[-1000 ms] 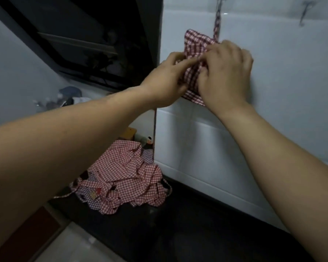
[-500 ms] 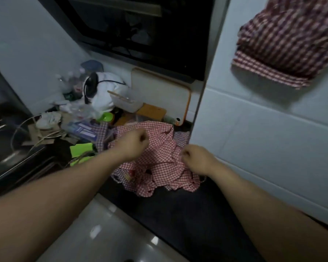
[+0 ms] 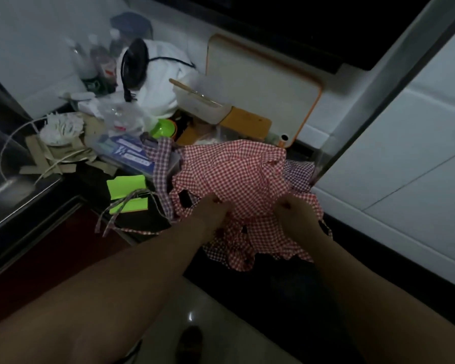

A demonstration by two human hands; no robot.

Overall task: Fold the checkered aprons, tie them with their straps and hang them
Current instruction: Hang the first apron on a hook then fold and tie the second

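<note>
On the dark counter (image 3: 286, 290): crumpled heap of red-and-white checkered cloth aprons (image 3: 237, 174).
Left hand (image 3: 212, 215): fingers curled, pinching the top apron's edge.
Right hand (image 3: 297, 216): the same pinch.
Change: both hands left the hung bundle for this heap; I judge the next apron begins.

A home kitchen is being shown. A dark bench (image 3: 286, 287) is being crowded with household clutter. An orange-rimmed cutting board (image 3: 260, 82) is being leaned against the white tiled wall (image 3: 405, 166). A white food container (image 3: 200, 107) with chopsticks and a green bowl (image 3: 164, 127) are being kept beside it. Plastic bottles (image 3: 100, 59) are being stored in the corner, and a steel sink (image 3: 0, 166) is being glimpsed at the left edge.
</note>
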